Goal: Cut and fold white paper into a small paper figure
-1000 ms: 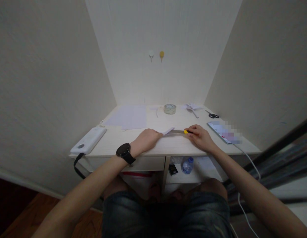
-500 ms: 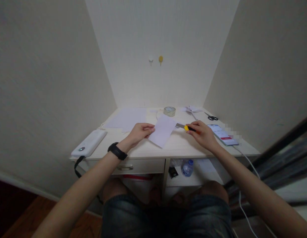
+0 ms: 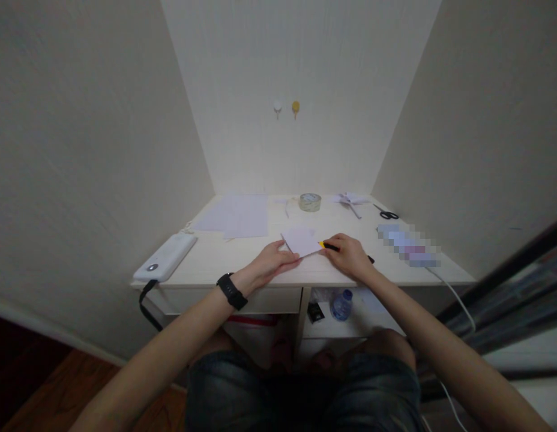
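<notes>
My left hand (image 3: 278,259) is closed on the near left edge of a small folded piece of white paper (image 3: 302,241), just above the white desk. A yellow and black utility knife (image 3: 331,246) is gripped in my right hand (image 3: 348,255), at the paper's right side. Its blade is hidden, apparently by the paper, and its dark tail end shows beyond my palm. A black watch sits on my left wrist.
Loose white sheets (image 3: 246,215) lie at the back left and a tape roll (image 3: 310,203) at the back middle. A paper pinwheel (image 3: 349,201), scissors (image 3: 386,213) and a phone (image 3: 409,246) are to the right. A white power bank (image 3: 165,257) rests at the left edge.
Both hands have come lower and closer together. The paper has gone from held up and tilted to lower over the desk, and the knife's blade, visible before, is now out of sight.
</notes>
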`<state>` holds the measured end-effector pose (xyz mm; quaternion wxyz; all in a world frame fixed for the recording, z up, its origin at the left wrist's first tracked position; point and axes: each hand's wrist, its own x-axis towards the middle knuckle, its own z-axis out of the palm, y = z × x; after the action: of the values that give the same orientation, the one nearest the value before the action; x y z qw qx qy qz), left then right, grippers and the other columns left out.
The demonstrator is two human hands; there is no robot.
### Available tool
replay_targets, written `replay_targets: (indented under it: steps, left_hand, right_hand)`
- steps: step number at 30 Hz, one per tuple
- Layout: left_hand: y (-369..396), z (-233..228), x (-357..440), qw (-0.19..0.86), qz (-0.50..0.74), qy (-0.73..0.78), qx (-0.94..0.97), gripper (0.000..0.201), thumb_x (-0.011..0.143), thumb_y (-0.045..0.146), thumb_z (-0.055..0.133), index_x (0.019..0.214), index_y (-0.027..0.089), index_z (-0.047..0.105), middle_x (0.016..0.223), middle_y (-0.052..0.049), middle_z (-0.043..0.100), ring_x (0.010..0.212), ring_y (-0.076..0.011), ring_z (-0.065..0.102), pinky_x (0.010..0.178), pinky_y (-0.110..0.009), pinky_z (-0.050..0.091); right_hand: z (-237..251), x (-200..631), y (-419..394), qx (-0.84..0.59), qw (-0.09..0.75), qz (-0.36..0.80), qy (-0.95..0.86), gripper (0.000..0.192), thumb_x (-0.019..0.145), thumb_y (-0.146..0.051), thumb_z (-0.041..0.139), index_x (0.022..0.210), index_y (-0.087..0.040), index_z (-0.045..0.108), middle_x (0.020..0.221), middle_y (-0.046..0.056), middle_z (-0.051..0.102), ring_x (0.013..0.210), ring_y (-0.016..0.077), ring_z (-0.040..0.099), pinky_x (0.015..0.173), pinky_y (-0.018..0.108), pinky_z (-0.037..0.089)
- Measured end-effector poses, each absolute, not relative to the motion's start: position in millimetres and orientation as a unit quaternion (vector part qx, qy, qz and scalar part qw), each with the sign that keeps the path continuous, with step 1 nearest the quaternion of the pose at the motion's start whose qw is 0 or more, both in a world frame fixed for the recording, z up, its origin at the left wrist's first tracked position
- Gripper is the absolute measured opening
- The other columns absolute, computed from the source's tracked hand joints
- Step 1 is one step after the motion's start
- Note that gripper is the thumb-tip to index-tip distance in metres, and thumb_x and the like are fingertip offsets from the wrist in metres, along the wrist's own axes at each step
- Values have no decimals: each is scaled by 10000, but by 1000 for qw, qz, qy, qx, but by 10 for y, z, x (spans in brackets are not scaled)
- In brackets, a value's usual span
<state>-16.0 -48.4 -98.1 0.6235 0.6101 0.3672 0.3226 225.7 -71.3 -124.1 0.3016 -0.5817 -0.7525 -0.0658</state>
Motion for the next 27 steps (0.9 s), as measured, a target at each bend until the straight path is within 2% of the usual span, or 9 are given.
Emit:
replay_targets:
  steps: [3,5,7,9,11,15,20,24,27]
  left_hand:
    - [-460,-893,-250,445,215,441,749,514,898,314,614,1362,114,525,754,-75,731,636,-207,707,691,-376,589]
    - [-348,-828,-292,226,224,443,838,369,915,338,569,1200,128,671,808,-93,744,758,-234,723,784,-377,563]
    - [-178,-800,-282,93,239,380,889,359,960,344,486,1201,165,683,1029,-105,751,987,-245,699,936,-384,508]
    - [4,-830,-217,50,214,290,931,409,1008,356,387,1279,177,635,1264,-90,680,1211,-223,599,1054,-358,431]
    - [155,-908,-118,12,163,240,957,450,1028,369,324,1376,203,557,1442,-62,555,1412,-224,401,1161,-395,304]
    - [272,-1105,45,-13,69,259,963,512,1040,425,244,1469,236,452,1553,-58,411,1431,-253,369,1162,-463,277]
    - [169,-1183,56,-60,110,300,946,537,1046,398,184,1391,185,536,1441,-101,550,1363,-210,459,1144,-407,300]
    - [37,-1099,12,-88,119,351,925,531,1035,424,222,1193,176,664,1211,-129,680,1157,-250,596,1026,-434,398]
    - [-11,-1029,-12,-110,107,376,914,578,1030,433,218,1032,132,712,1037,-166,703,1040,-274,625,967,-454,424]
  right_hand:
    - [-1239,2284,-691,-578,263,-64,-770,223,915,-307,609,997,-190,781,1014,104,731,920,237,669,831,342,509]
    - [-1249,2303,-681,-576,255,-67,-774,222,914,-308,610,998,-200,785,1016,96,731,920,234,667,829,337,504]
    - [-1260,2313,-672,-576,253,-69,-774,229,916,-321,609,1007,-208,786,1017,90,730,911,230,666,822,331,501]
    - [-1265,2312,-664,-579,249,-65,-774,238,919,-323,603,1019,-209,786,1018,87,731,909,227,665,822,327,496]
    - [-1263,2306,-655,-583,241,-57,-774,241,922,-317,597,1029,-210,785,1026,85,731,915,224,664,830,322,491]
    - [-1249,2294,-657,-592,221,-57,-773,251,935,-314,573,1043,-222,780,1055,84,730,947,226,655,845,321,481]
    - [-1242,2303,-715,-591,217,-55,-776,297,922,-359,580,1082,-182,757,1097,110,714,996,245,636,880,333,474]
    - [-1231,2335,-769,-605,218,-43,-765,286,904,-291,585,1098,-154,745,1099,124,705,1002,240,633,898,326,468]
    - [-1214,2367,-786,-602,217,-33,-768,264,916,-274,564,1061,-175,762,1062,112,714,965,234,633,869,325,469]
